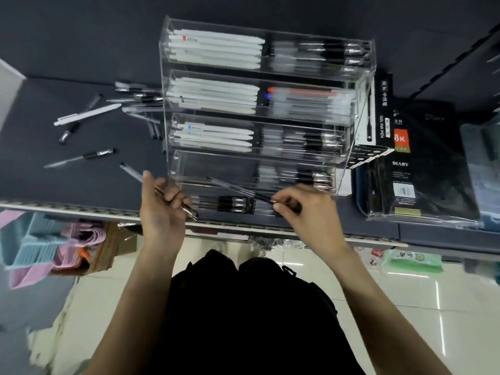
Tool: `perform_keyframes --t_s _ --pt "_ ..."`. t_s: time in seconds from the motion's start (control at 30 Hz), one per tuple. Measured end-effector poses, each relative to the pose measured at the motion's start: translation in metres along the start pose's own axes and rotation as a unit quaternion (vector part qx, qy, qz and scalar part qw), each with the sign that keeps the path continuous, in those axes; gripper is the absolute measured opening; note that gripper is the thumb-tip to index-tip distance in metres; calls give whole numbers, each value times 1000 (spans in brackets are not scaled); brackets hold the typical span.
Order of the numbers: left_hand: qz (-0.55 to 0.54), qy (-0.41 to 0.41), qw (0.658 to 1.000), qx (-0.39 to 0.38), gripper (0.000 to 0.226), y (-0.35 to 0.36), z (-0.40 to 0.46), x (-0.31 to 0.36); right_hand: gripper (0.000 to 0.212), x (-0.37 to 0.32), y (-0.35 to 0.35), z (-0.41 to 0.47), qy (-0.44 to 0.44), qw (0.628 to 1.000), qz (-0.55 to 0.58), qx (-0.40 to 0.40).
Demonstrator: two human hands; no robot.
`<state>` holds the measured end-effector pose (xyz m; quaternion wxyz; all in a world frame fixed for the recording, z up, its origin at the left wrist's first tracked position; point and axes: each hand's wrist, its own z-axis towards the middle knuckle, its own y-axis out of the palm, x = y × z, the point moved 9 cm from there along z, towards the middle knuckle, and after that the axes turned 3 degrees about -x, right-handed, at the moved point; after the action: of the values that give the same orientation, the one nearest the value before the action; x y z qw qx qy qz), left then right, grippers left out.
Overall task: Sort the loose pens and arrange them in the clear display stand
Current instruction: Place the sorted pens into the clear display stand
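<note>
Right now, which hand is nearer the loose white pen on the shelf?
Left. The left hand grips pens at the shelf's front edge, below and right of the white pen. The right hand pinches a clear pen before the display stand, farther right.

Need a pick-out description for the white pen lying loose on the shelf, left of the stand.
Start at the clear display stand on the dark shelf and look left to the scatter of loose pens. The white pen lies at a slant on the near edge of that pile. It is the only all-white one there; the loose pens around it are clear or grey with black grips.
</note>
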<state>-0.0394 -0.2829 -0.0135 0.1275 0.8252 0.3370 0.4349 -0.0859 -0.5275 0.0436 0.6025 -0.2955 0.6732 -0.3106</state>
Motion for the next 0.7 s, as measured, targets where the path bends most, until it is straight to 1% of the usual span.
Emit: perform_keyframes --t_s 0.1,0.2,0.27,0.33,0.4,0.5,0.53,0.57,0.63,0.67,0.7 --pt "-54 15 998 -22 29 -13 -6 2 12 -30 42 12 -32 990 -127 -46" --pt "-88 18 995 -35 24 -23 -12 2 17 -48 73 21 -61 976 -197 -70" --pt "-83 9 996 -29 19 -29 -14 0 20 -54 87 25 -70 967 -232 -80" --pt "-55 2 998 -13 17 -38 -16 -2 22 -53 94 27 -64 961 -254 -85" --pt "-25 3 1000 0 20 -47 -18 0 24 -48 98 27 -58 961 -254 -92" --pt "21 16 999 18 24 -54 -23 4 34 -43 109 23 -51 959 -252 -122" --pt "34 18 999 20 24 -54 -24 5 36 -44 109 20 -48 959 -252 -119" --pt "42 20 999 18 25 -54 -25 5 34 -45 105 18 -45 960 -256 -106" --pt "51 23 998 8 24 -50 -27 5 22 -53 89 14 -50 968 -239 -51" --pt "57 23 998 3 24 -47 -27 5 17 -59 80 11 -57 978 -198 -25" --pt "67 21 998 -3 24 -44 -27 3 16 -67 74 8 -61 989 -130 -20"
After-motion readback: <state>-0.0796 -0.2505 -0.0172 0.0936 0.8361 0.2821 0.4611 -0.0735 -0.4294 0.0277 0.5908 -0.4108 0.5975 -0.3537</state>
